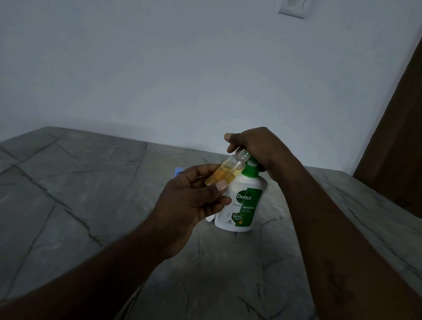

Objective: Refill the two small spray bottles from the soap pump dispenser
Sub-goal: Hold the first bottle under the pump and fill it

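- A small spray bottle (231,170) is held in the left hand (193,198), pinched between the thumb and the fingers.
- The little bottle is tipped over. Its long side runs from low on the left to high on the right, and its open neck is pointed up at the right hand (252,147).
- No cap is seen on the little bottle. Yellow soap is seen inside, about half way up.
- The soap pump dispenser (242,200) is stood upright on the grey desk (81,189), just behind the left hand.
- The right hand is laid over the top of the pump, with the fingers curled down on it. The green collar is seen under this hand, but the spout is hidden, so it cannot be told where the spout ends.
- The open neck is held right beside the pump top, just under the right hand's fingers. It cannot be told if the neck is touched by the spout.
- The next push is thought to turn on this one thing: the neck must be kept straight under the spout. If it is slid to the side, soap may be dropped on the desk.
- The pump is nearer to the right hand, and the little bottle is nearer to the left hand.
- A small blue thing (178,171) is seen behind the left hand. It may be part of the other bottle, but too little is shown to tell.
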`<state>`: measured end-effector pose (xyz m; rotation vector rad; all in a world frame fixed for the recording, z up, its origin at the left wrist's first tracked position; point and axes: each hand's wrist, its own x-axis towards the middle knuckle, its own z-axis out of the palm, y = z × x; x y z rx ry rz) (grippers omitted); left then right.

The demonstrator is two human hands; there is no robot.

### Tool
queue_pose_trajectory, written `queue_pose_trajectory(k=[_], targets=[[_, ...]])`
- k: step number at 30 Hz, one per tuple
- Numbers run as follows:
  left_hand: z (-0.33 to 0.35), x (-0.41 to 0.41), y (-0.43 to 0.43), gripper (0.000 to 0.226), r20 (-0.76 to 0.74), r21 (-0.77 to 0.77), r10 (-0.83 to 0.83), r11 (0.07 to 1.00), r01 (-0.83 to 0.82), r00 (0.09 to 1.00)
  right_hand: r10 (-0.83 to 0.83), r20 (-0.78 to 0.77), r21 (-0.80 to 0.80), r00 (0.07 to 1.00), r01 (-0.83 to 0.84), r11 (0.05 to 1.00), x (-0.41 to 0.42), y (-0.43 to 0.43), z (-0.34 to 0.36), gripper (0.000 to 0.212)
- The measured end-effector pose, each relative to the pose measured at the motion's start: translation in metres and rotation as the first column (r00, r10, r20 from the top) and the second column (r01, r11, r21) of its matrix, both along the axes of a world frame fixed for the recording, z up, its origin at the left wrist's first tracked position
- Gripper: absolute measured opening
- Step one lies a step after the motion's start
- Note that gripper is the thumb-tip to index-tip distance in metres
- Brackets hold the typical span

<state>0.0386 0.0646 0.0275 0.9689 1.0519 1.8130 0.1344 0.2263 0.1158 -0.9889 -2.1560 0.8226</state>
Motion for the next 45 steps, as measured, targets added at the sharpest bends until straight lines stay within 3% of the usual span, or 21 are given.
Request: queue_pose_trajectory(k=[6,10,14,16,22,26,37,45], targets=[[-0.0026,-0.0025,0.0014,0.042,-0.001,0.026,0.002,1.0,-0.002,1.0,-0.001,0.006,-0.034,1.0,0.001,0.999,-0.0004,-0.0014,-0.002,0.035],[-0.0024,-0.0038,0.0023,0.032,-0.008,0.026,0.009,1.0,-0.009,1.0,-0.02,0.002,0.076,1.0,0.02,0.997,-0.0012,-0.0024,-0.0001,0.038],[-0.0001,-0.0052,0.0022,0.029,-0.002,0.031,0.011,0.999,-0.011,1.0,-0.041,-0.11,0.164,0.993,0.058,0.985,-0.0009,-0.0033,0.0034,0.033],[0.0005,-0.0051,0.0015,0.029,-0.002,0.032,0.008,0.999,-0.008,1.0,-0.043,-0.131,0.139,0.99,0.061,0.988,-0.0004,-0.0034,0.0034,0.03],[0.0009,-0.0049,0.0023,0.028,0.001,0.036,0.006,0.999,-0.006,1.0,0.005,0.009,0.123,1.0,-0.006,0.992,0.0008,-0.0055,0.0052,0.032],[-0.0008,-0.0056,0.0021,0.03,0.011,0.043,0.014,0.999,-0.015,1.0,0.024,-0.01,0.037,1.0,-0.024,0.999,-0.0012,-0.0015,0.0012,0.027],[-0.0005,-0.0045,0.0015,0.041,0.025,0.044,0.019,0.999,-0.02,1.0,0.021,-0.001,0.071,1.0,-0.02,0.997,-0.0015,-0.0002,0.0002,0.033],[0.002,-0.0026,-0.0002,0.044,0.033,0.05,0.002,0.999,-0.004,0.999,0.019,-0.111,-0.005,0.994,-0.02,1.0,0.0005,-0.0017,0.0015,0.031]])
